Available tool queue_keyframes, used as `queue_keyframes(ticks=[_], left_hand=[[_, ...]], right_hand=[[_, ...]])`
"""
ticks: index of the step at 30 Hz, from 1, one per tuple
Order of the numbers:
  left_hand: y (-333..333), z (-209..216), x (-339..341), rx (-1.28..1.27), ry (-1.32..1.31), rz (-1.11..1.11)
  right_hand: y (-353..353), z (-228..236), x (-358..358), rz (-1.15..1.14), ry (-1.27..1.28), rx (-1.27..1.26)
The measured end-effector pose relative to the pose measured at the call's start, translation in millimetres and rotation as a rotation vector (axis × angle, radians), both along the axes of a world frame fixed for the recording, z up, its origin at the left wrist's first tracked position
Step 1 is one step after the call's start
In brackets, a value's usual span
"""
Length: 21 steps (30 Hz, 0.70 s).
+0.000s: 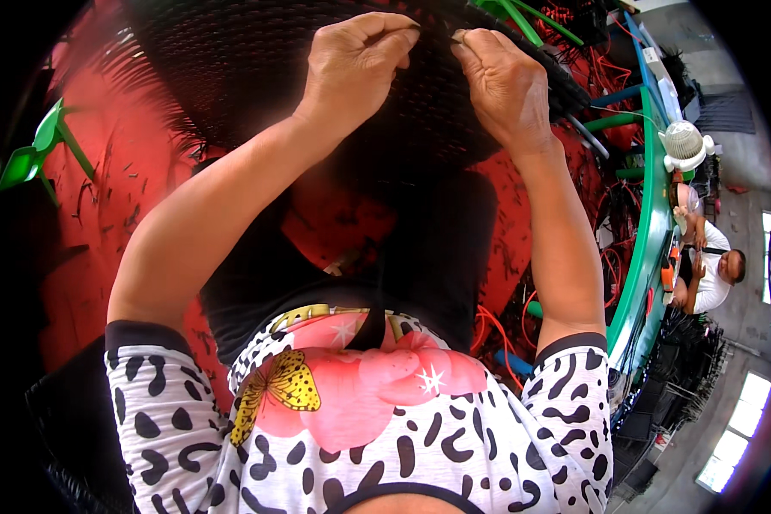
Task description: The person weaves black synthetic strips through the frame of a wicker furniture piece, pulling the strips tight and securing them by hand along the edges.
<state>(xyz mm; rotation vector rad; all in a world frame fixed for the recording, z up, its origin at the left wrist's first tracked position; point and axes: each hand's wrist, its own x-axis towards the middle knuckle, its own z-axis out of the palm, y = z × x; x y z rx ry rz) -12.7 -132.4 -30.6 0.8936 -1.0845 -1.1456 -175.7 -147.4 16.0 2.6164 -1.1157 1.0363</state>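
At the far left a green plastic piece (36,154) stands on the red table (86,248), whose surface is strewn with short dark scraps. Right of it, a large black woven basket (231,77) fills the top middle of the view, its loose strands fanning out along its left edge. The left hand (355,64) rests on the weave near the basket's upper rim, its fingers curled narrow, thumb and forefinger pinched on a black strand. Just beside it, almost touching at the fingertips, the right hand (505,86) bends its fingers the same way and nips the weave at the same spot. Both forearms run down to a patterned black-and-white shirt at the lower edge. Further right, orange cords (612,257) lie tangled on the table beside a curved green frame (647,231). A white fan (685,144) stands beyond the frame, and another person (715,274) in a white top sits at the far right.
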Motion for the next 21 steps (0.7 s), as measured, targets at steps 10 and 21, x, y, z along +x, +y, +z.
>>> queue_keyframes(ticks=[10, 21], left_hand=[[-10, 4, -6, -0.253, -0.838, 0.139], [-17, -10, -12, -0.246, -0.513, 0.066]], right_hand=[[-7, 0, 7, -0.216, 0.141, -0.13], [-6, 14, 3, -0.218, 0.335, -0.002]])
